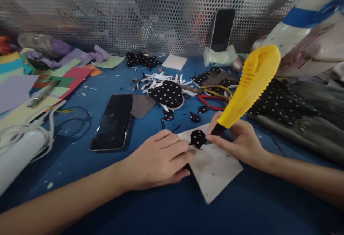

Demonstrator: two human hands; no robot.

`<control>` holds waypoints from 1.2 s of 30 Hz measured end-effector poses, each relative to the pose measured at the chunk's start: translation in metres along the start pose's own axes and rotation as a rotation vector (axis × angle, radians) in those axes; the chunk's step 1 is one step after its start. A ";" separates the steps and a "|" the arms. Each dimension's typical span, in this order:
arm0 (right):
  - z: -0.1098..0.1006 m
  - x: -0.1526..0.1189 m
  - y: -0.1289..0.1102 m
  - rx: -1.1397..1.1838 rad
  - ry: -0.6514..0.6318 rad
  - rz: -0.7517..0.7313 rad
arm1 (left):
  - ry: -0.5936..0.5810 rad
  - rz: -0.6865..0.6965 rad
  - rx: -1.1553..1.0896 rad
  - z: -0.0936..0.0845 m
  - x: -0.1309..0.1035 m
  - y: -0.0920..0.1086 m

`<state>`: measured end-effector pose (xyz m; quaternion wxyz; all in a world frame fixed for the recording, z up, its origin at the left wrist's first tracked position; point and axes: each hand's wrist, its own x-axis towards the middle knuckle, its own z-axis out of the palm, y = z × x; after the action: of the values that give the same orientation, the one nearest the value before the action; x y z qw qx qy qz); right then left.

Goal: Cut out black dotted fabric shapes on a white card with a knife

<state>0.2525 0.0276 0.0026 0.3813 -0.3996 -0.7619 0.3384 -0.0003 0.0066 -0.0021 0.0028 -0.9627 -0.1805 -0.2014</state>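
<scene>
Right hand: the right hand [242,143], right of centre in the frame, was clamped around the dark neck of a yellow-handled tool [248,86], fingers pinched together low on it.
Tool axis: its long axis ran from the tip near frame centre up and to the right, the yellow handle tilted away toward the upper right.
Tool tip: it sat at the right edge of the small dotted fabric piece [198,138]; actual contact could not be told.
Fabric piece: black with white dots, it lay on the upper left part of the white sheet [215,172], just left of the right hand's fingertips.
Left hand: the left hand [161,159] lay flat, fingers together, pressing the sheet's left edge, fingertips just beside the fabric piece, gripping nothing.
Nearer hand: both were close; the fabric lay between them, 1 hand on each side.
Counter: the blue counter [150,210] carried the sheet at lower centre.
Around: a dark phone [113,120] lay left of centre, and red-and-yellow-handled scissors [215,97] lay above the hands.
</scene>
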 end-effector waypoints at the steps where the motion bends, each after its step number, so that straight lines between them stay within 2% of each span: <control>1: -0.002 0.001 0.002 0.019 0.011 0.000 | 0.027 -0.006 0.013 0.000 0.000 0.000; 6: -0.005 0.008 0.008 0.098 0.078 -0.005 | 0.150 -0.005 0.041 -0.001 -0.001 0.000; 9: -0.003 0.011 0.010 0.113 0.145 -0.024 | 0.174 0.014 0.030 -0.001 -0.002 0.000; 13: -0.004 0.012 0.007 0.151 0.145 -0.022 | 0.190 0.074 0.007 -0.001 -0.002 0.002; 22: -0.007 0.001 -0.012 0.223 0.006 0.016 | 0.191 0.135 0.015 -0.002 0.001 0.015; 27: -0.003 -0.003 -0.021 0.160 -0.061 -0.072 | 0.151 0.154 0.053 0.001 0.004 0.025; 31: -0.001 -0.006 -0.023 0.169 -0.167 -0.055 | 0.134 0.134 0.082 0.004 0.006 0.031; 36: 0.001 -0.009 -0.022 0.200 -0.220 -0.018 | 0.114 0.112 0.096 0.006 0.006 0.035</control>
<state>0.2470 0.0096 0.0174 0.3366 -0.3133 -0.7649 0.4510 0.0197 -0.0238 -0.0024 0.0706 -0.9570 -0.1353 -0.2466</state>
